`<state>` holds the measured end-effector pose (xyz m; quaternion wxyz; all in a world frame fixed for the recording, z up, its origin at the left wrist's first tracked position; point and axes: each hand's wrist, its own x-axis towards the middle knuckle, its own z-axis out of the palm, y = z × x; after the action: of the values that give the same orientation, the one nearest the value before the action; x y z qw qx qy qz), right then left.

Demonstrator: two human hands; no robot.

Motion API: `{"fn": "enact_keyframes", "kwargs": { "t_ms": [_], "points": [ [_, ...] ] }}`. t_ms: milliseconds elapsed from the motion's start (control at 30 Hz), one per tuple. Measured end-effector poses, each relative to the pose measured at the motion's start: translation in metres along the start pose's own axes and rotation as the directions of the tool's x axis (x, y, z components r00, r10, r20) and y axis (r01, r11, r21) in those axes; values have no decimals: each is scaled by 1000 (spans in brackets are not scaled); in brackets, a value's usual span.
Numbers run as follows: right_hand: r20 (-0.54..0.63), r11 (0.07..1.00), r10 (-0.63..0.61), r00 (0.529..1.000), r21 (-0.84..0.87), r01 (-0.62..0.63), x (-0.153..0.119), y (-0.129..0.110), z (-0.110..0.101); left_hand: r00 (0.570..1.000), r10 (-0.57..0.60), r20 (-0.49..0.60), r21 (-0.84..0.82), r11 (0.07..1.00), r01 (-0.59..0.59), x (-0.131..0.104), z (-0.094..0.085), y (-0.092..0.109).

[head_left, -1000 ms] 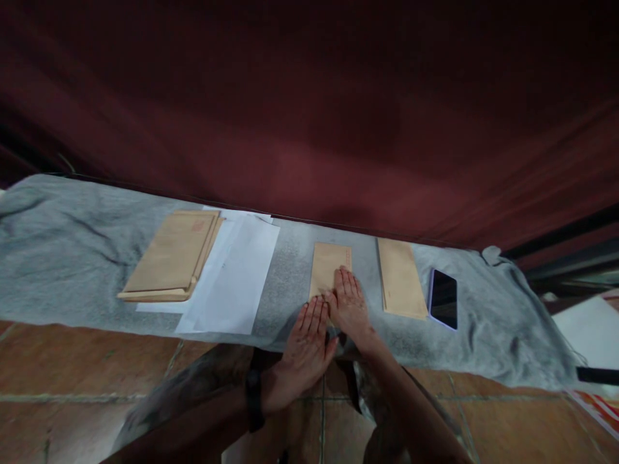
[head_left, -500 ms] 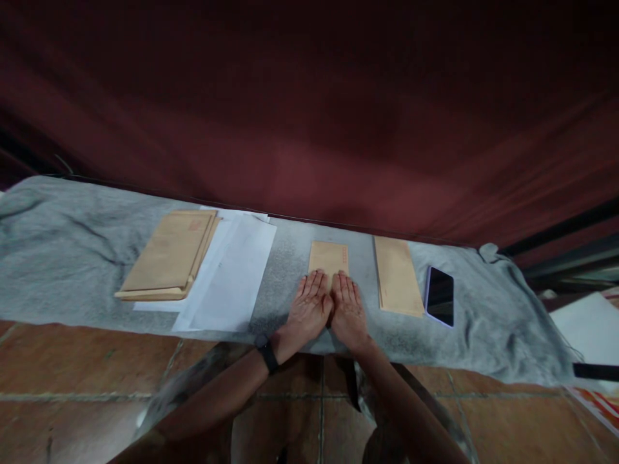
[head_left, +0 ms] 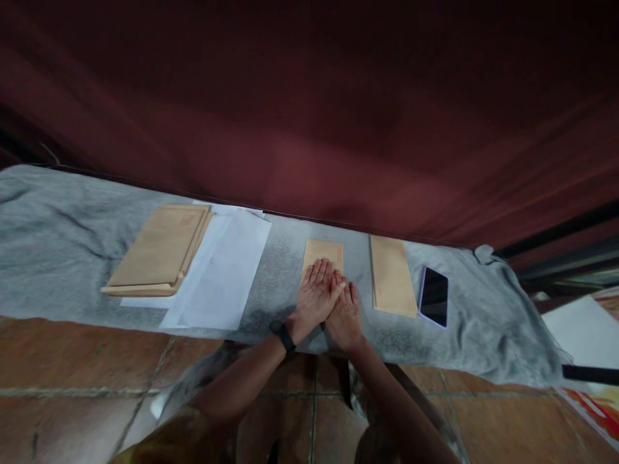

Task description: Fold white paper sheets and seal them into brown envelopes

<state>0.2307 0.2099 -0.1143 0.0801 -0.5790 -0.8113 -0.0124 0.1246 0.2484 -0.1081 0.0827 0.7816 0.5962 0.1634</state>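
A small tan envelope (head_left: pixel 323 250) with red print near its right edge lies flat on the grey cloth. My left hand (head_left: pixel 316 293) rests palm down on it, fingers stretched out and pointing away from me; a black watch is on that wrist. Beside it and partly under its thumb side, my right hand (head_left: pixel 346 316) also lies flat with fingers extended. Together they cover the lower part of the envelope. To the right lies a pile of longer tan envelopes (head_left: pixel 393 276).
On the left, large brown envelopes (head_left: pixel 157 248) are stacked partly over white paper sheets (head_left: pixel 225 277). A phone (head_left: pixel 434 296) lies at the right on the grey cloth (head_left: pixel 488 322). Behind the narrow surface hangs a dark red curtain (head_left: pixel 309 161); tiled floor (head_left: pixel 72 361) shows below.
My left hand has moved right and forward on the envelope, now touching and partly overlapping my right hand. Before, the two lay side by side. The whole view has shifted slightly.
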Motion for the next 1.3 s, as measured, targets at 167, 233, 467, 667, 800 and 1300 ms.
{"fn": "enact_keyframes", "kwargs": {
  "t_ms": [167,233,467,667,800,1300],
  "points": [
    [-28,999,50,998,15,-50,-4,1,2,1000,-22,-7,42,999,22,3,1,-7],
    [-48,997,74,996,25,-72,-4,1,4,998,-54,-18,56,997,55,4,2,-10],
    [-150,988,147,978,74,-138,-6,3,6,992,-67,-108,62,995,74,0,3,-27],
    [-154,982,173,973,99,-159,-11,7,5,992,-73,-103,104,991,83,-4,-2,-32],
    [-132,982,175,976,89,-164,-13,10,5,989,-64,-131,110,991,79,-8,-4,-35],
    [-86,974,84,993,217,-64,-8,29,-2,997,25,-79,102,995,-17,-27,-18,-31]
  ]
}}
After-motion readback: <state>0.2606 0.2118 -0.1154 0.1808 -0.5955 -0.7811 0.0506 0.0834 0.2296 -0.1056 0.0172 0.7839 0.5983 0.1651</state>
